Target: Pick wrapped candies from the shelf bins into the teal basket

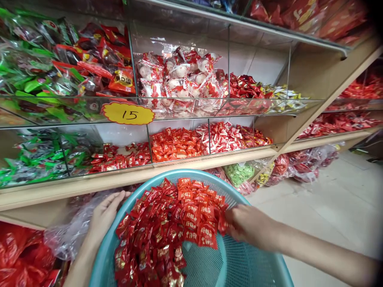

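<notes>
A teal plastic basket point(226, 261) with mesh walls stands below the shelf. Dark red wrapped candies point(155, 235) are piled on its left side, and brighter orange-red wrapped candies point(197, 211) lie on top at the right. My left hand point(106, 211) is against the basket's outer left side near the rim, its fingers partly bent around the edge. Inside the right side of the basket is my right hand point(247, 225), slightly blurred, with its fingers curled around red wrapped candies point(223, 223). Its fingertips are partly hidden.
Glass-fronted shelf bins ahead hold orange-red candies point(178, 143), red-and-white candies point(226, 135) and green-wrapped snacks point(32, 155). A yellow price tag point(128, 113) reads 15. Bagged candies point(239, 173) lie under the shelf. A red plastic bag point(24, 255) is at lower left.
</notes>
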Available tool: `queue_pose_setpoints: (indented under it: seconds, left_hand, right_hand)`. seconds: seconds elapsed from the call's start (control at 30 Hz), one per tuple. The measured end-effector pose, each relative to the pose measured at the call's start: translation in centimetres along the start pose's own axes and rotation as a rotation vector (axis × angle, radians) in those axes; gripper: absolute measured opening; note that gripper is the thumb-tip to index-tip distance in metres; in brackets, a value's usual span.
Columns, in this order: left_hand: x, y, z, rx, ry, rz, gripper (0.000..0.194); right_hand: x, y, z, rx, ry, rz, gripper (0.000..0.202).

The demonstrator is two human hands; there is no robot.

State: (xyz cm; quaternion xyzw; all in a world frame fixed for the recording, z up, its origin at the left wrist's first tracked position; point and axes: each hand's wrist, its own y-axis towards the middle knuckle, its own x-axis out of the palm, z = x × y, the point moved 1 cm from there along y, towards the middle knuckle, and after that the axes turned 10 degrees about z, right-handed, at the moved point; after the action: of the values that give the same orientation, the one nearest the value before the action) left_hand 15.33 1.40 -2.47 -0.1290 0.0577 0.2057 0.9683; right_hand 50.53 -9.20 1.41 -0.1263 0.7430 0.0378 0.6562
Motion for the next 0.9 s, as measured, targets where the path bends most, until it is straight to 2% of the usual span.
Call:
queue_pose_setpoints:
  seconds: [0.1,0.27,0.37,0.57,0.7,0.8,0.9]
  left_hand:
    - [0.0,0.1,-0.1,-0.01,-0.008,-0.005,0.032]
    - [0.0,0.0,-0.1,-0.016,-0.007,-0.006,0.035]
    - [0.0,-0.2,0.0,-0.028,-0.011,-0.007,0.035]
    - [0.1,-0.3,0.1,-0.026,-0.02,0.0,0.033]
    - [0.1,-0.3,0.1,-0.025,-0.008,0.003,0.032]
    - [0.1,-0.3,0.1,-0.022,-0.012,0.006,0.033]
    - [0.1,-0.3,0.1,-0.024,-0.026,-0.002,0.032]
  right_hand:
    - [2.1,-1.1,-1.1,-0.001,-0.11,-0.191,0.012]
    - [3.1,-0.3,-3.1,-0.009,-0.221,-0.338,0.014]
    - [3.6,0.3,-3.4,0.001,-0.237,-0.339,0.017]
    - [3.3,-0.1,-2.8,0.036,-0.267,-0.231,0.02]
    - [3.1,-0.8,-2.8,0.019,-0.27,-0.298,0.019]
    - [3.9,-0.8,-2.9,-0.017,-0.276,-0.333,0.015]
    - [4.7,-0.4,-3.1,-0.057,-0.28,-0.341,0.021]
